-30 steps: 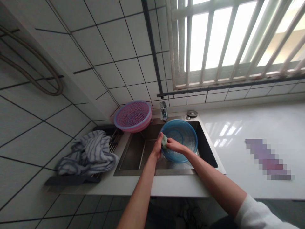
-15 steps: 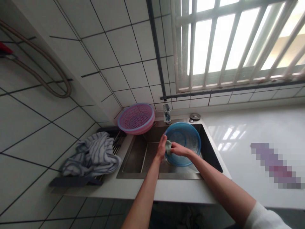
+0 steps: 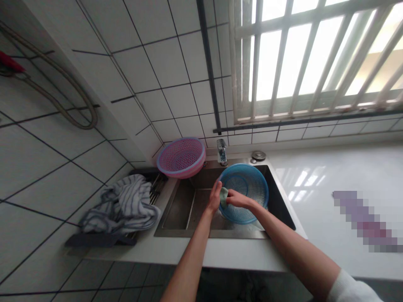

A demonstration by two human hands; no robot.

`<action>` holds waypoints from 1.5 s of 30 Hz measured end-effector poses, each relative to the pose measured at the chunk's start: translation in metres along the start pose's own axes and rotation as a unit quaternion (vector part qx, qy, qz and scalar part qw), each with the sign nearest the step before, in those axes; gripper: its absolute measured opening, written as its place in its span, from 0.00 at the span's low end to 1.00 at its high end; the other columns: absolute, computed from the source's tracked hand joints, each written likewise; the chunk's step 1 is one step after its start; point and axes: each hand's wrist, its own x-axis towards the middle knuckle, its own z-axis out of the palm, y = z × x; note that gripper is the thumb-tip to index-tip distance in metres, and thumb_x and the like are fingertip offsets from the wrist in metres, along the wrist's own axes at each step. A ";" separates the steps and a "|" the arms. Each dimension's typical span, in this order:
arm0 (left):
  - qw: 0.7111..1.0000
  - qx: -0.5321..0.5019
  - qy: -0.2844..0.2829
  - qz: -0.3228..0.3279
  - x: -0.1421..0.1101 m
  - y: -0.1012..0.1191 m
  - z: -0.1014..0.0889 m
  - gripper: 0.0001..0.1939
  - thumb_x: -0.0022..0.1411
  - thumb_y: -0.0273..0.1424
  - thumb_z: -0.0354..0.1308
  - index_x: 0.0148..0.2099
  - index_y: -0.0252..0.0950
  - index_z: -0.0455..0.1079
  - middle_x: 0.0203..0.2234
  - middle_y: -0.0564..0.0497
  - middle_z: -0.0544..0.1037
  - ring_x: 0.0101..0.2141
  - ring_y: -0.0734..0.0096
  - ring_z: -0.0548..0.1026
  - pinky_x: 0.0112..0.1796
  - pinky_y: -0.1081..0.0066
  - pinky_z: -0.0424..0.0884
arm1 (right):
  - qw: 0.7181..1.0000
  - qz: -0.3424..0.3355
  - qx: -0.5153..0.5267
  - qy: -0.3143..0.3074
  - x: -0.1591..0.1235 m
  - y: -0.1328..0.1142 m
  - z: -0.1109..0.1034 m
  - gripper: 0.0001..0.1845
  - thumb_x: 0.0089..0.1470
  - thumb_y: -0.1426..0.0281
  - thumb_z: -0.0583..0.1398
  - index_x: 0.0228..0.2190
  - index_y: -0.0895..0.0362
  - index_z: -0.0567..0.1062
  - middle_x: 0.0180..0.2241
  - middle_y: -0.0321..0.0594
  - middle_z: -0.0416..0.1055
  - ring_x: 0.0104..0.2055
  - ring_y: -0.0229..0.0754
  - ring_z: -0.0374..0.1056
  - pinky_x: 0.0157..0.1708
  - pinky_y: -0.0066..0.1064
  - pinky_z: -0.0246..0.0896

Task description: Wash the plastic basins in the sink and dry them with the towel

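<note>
A blue plastic strainer basket (image 3: 262,188) rests tilted in the right part of the steel sink (image 3: 176,209). My left hand (image 3: 214,197) holds its left rim, with fingers along the edge and the thumb side hidden. Pinched in my right hand (image 3: 237,199) is a pale green cloth (image 3: 223,196), pressed against the inside of the basket wall, close beside my left hand. Some of the cloth is covered by my fingers.
A pink basket (image 3: 181,157) sits at the sink's back left corner, near the faucet (image 3: 222,152). A striped towel (image 3: 122,205) lies heaped on a dark rack at left. A round metal drain cover (image 3: 258,155) lies behind the sink. A blurred-out item (image 3: 365,220) is on the right counter.
The view has shifted slightly. Both hands stay at the basket's left rim with the green cloth; the basket looks turned or tilted only a little.
</note>
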 end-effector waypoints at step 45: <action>0.991 0.062 -0.099 0.062 -0.001 -0.001 0.007 0.38 0.71 0.60 0.49 0.71 0.41 0.65 0.70 0.44 0.68 0.72 0.53 0.60 0.72 0.55 0.51 | 0.925 -0.056 0.153 0.343 0.000 -0.024 -0.023 0.11 0.44 0.62 0.63 0.29 0.55 0.75 0.30 0.37 0.73 0.33 0.42 0.64 0.38 0.32 0.63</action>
